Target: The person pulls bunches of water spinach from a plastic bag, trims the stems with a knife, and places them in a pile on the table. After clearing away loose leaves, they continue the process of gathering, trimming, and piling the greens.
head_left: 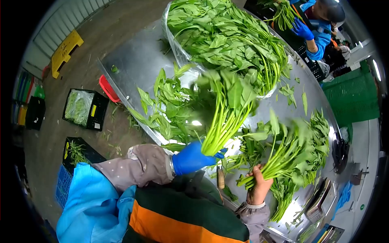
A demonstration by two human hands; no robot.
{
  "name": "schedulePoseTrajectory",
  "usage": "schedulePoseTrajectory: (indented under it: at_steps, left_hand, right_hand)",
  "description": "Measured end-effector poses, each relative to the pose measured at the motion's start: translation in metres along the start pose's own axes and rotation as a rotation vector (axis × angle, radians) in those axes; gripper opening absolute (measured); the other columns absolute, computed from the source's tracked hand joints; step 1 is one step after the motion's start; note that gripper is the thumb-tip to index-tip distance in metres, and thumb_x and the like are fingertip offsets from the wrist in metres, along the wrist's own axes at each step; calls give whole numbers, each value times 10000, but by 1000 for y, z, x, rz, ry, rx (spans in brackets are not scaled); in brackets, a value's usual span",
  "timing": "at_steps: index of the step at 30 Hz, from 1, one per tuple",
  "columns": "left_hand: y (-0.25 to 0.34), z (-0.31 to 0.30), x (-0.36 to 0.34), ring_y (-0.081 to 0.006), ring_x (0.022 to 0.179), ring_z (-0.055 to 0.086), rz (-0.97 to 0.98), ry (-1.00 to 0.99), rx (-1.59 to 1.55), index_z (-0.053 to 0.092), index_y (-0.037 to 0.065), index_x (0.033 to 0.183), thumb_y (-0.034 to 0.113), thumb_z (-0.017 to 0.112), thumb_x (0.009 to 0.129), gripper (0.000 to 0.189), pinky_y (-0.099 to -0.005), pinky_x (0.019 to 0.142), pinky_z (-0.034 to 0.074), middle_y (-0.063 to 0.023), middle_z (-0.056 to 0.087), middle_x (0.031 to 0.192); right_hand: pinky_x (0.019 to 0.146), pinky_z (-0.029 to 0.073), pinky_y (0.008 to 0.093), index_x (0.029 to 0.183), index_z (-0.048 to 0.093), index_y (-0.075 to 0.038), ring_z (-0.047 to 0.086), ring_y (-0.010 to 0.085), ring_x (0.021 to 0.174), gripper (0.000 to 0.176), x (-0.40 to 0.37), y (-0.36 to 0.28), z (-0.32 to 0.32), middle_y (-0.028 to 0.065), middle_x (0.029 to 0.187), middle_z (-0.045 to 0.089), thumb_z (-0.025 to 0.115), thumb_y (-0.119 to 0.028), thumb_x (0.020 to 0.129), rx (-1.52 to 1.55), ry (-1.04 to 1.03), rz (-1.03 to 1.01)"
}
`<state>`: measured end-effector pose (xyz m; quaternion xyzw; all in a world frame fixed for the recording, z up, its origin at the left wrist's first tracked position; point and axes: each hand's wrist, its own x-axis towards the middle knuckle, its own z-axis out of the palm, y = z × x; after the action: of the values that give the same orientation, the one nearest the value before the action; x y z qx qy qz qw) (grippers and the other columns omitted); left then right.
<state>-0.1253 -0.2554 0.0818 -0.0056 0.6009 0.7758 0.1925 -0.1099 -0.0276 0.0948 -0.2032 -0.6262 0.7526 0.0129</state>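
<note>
My left hand (192, 158), in a blue glove, is closed round the stems of a bunch of leafy greens (225, 117), whose leaves point up and away from me. Bare and to the right, my right hand (259, 184) grips a second bunch of greens (283, 156) by its stem ends, leaves to the right. Both bunches are over the metal table (135, 54). Between my hands, near the table's front edge, lies a wooden handle (221, 177). Beyond them a large heap of greens (227, 40) rests in clear plastic. More bunched greens (285, 196) lie beside my right hand.
Loose greens (166, 105) lie left of centre. A red container (108, 89) is by the table's left edge, with black crates (94, 111) on the floor. At the upper right, a co-worker's blue-gloved hand (302, 29) holds greens. A dark tray (321, 200) sits at the right.
</note>
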Motion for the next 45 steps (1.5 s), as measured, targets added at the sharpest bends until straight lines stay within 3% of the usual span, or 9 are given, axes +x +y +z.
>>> schedulePoseTrajectory:
  at_steps: [1,8,13,18,21,28,34,41,45]
  left_hand:
    - [-7,1,5,-164,977,558,-93,-151,-79,491,-13,1172,51,606,772,421,-287,842,446,-97,572,1102]
    - [-66,-4,17,-176,827,607,-644,-181,-540,543,32,1108,118,640,788,345,-306,738,486,-88,620,959]
    - [-62,-4,20,-173,811,610,-751,-263,-482,537,34,1111,102,688,746,401,-304,691,491,-86,623,935]
    - [-54,-10,26,-140,751,594,-584,-230,-91,572,2,1042,41,728,666,409,-269,666,476,-75,626,866]
    - [-49,-17,20,-130,718,592,-452,-199,-84,588,11,988,35,722,664,351,-257,623,476,-73,623,823]
    - [-63,-15,8,-124,739,592,-404,-217,-61,593,0,988,88,717,687,338,-255,657,476,-83,636,863]
    - [-59,-9,-1,-147,781,602,-259,-113,-99,579,-7,1023,81,716,677,382,-265,715,478,-87,638,874]
    - [-77,-20,4,-156,922,571,-408,-165,-29,508,15,1147,26,720,679,513,-292,792,471,-80,599,1017]
    - [-71,-22,3,-156,888,577,-405,-175,-11,506,14,1143,10,716,674,514,-299,766,486,-80,598,1007]
  right_hand:
    - [532,485,283,867,494,-13,544,150,573,162,-1,2,8,71,748,535,605,0,749,-5,-39,60]
    - [835,457,388,1228,423,-43,540,241,1006,470,-5,77,45,112,1144,528,440,-386,908,378,-345,621]
    - [879,368,283,1192,432,5,488,160,984,516,13,119,23,95,1117,513,384,-433,924,-370,-445,201]
    - [693,386,229,967,548,-31,474,81,765,342,-1,56,37,15,848,547,494,-361,896,-165,-445,499]
    - [524,377,202,841,563,-24,463,72,541,128,-7,61,31,-7,650,536,632,-130,814,-310,-302,122]
    - [445,387,203,835,569,2,519,85,517,76,-15,63,30,30,649,574,598,-68,828,-52,-295,416]
    - [437,366,200,766,496,-43,427,45,473,139,-12,46,14,-17,594,478,624,-73,810,-205,-93,-118]
    - [437,397,210,763,482,-58,494,86,485,191,1,63,14,13,641,526,665,-107,782,-77,-163,371]
    - [471,381,229,786,485,-56,460,105,543,284,2,59,16,16,683,510,733,-10,657,-603,90,-198]
